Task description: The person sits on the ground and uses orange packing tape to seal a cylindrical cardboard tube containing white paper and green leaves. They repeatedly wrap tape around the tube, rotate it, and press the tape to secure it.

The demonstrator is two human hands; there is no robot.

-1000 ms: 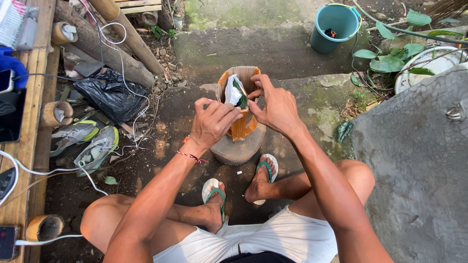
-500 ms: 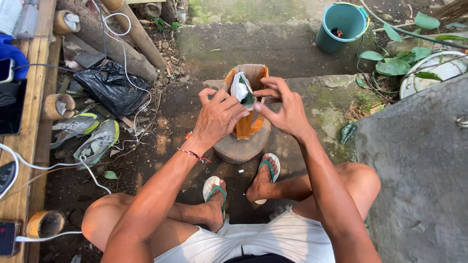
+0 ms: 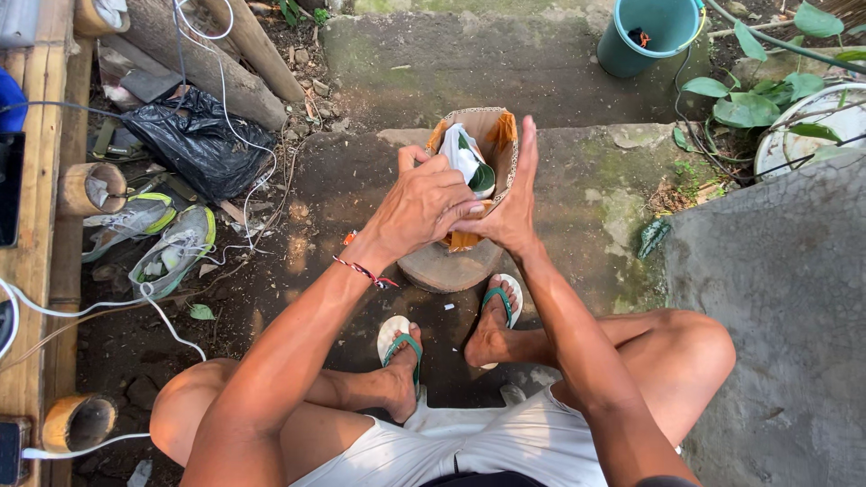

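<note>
- A white-and-green leaf bundle point(image 3: 469, 155) is pinched by the left hand point(image 3: 417, 207) in the mouth of the brown husk point(image 3: 492, 135).
- The husk, above the wood block point(image 3: 448, 268), is braced by the flat, open right hand point(image 3: 514, 212).
- The step appears to be packing; next, a firm push downward seems needed while the husk is kept steady.

Open ground point(image 3: 379, 180) beside wooden block point(image 3: 446, 266)

This is a back yard outside a home. The ground is dirt and mossy concrete point(image 3: 577, 180). Beyond the hands stands a teal bucket point(image 3: 654, 32), with green plants point(image 3: 758, 104) to its right. Left of the hands lie old shoes point(image 3: 149, 234), logs point(image 3: 225, 63), a black bag point(image 3: 194, 140) and a bamboo bench point(image 3: 36, 289).
</note>
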